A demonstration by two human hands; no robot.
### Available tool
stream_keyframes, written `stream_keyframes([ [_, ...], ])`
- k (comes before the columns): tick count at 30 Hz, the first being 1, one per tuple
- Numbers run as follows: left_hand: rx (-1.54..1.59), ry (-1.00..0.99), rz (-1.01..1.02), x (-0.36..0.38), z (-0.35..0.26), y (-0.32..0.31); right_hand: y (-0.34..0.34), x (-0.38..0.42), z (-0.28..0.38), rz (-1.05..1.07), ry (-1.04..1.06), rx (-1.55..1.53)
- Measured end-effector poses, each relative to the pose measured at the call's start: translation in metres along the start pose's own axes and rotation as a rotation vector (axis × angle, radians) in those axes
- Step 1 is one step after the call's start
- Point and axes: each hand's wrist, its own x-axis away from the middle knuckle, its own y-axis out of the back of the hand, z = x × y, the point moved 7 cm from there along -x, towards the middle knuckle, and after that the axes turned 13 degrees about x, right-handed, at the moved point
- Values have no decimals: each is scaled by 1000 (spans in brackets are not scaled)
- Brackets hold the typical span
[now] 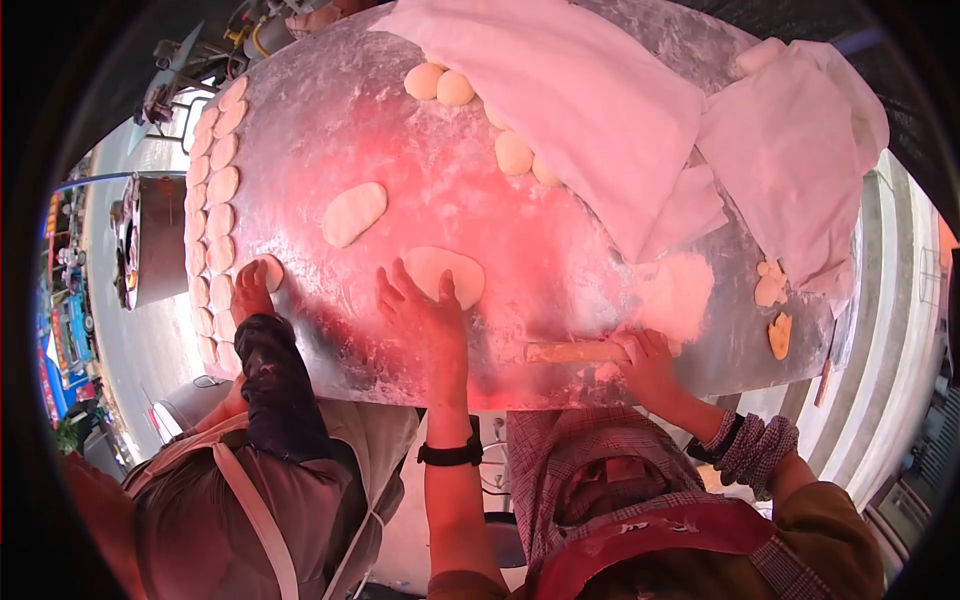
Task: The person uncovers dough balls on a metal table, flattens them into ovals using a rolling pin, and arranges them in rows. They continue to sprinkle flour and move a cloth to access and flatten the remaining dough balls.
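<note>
My left hand (425, 305), with a black watch strap on its wrist, reaches over a flattened oval of dough (450, 268). Its fingers are spread, and the fingertips and thumb overlap the dough's near and left edge. Near the table's front edge, my right hand (650, 365) grips a wooden rolling pin (572, 352) by its right part. The pin lies crosswise on the floured metal table (560, 235). Up and left of my left hand rests another flattened oval of dough (355, 214).
At left, a co-worker's hand (252, 290) touches a dough round (270, 272) beside columns of flat rounds (222, 184). Pink-looking cloths (590, 90) partly cover several dough balls (514, 153). Flour (680, 295) and dough scraps (779, 335) lie at right.
</note>
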Motion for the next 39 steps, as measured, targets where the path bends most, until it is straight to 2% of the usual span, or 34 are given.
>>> stream_keyframes([
  [2,203,-267,72,-26,-28,-39,11,-2,-1,27,-57,-39],
  [4,534,-250,326,-51,-61,-100,18,-2,-1,52,-150,-105],
  [6,698,-243,302,-67,-87,-148,26,-2,6,53,-150,-141],
  [9,686,-175,310,-55,-98,-168,22,13,6,66,-191,-217],
  [10,709,-77,331,-44,-90,-165,19,19,3,71,-226,-250],
  [11,705,-78,343,-27,-83,-149,17,26,2,73,-237,-256],
  [13,344,-77,437,-3,-64,-124,14,40,-7,65,-351,-279],
  [14,335,-92,449,-4,-61,-128,11,43,-11,59,-366,-292],
  [15,414,-198,304,-3,-62,-122,7,51,-16,101,-410,-314],
  [17,501,-306,160,10,-64,-116,7,56,-19,138,-458,-333],
  [19,699,-206,439,36,-75,-144,24,50,-14,17,-362,-376],
  [20,708,-213,448,56,-73,-142,27,53,-17,10,-373,-371],
  [22,636,-318,691,116,-66,-130,27,65,-22,28,-429,-376],
  [23,637,-320,699,123,-68,-115,29,71,-26,28,-438,-376],
  [25,465,-302,482,113,-66,-78,29,85,-35,58,-476,-402],
  [26,475,-323,311,104,-64,-69,29,93,-39,60,-485,-404],
  [27,317,-380,336,106,-73,-72,28,101,-46,44,-523,-412],
  [29,509,-522,556,139,-85,-104,32,112,-53,22,-553,-422],
  [30,620,-504,640,155,-99,-112,35,120,-58,43,-622,-442],
  [32,626,-628,575,177,-127,-125,41,135,-68,60,-689,-454],
  [35,553,-615,590,204,-178,-124,49,155,-79,22,-709,-418],
  [38,510,-665,525,209,-173,-112,51,169,-91,25,-775,-462],
  [39,513,-589,492,200,-160,-109,53,172,-92,33,-797,-470],
])
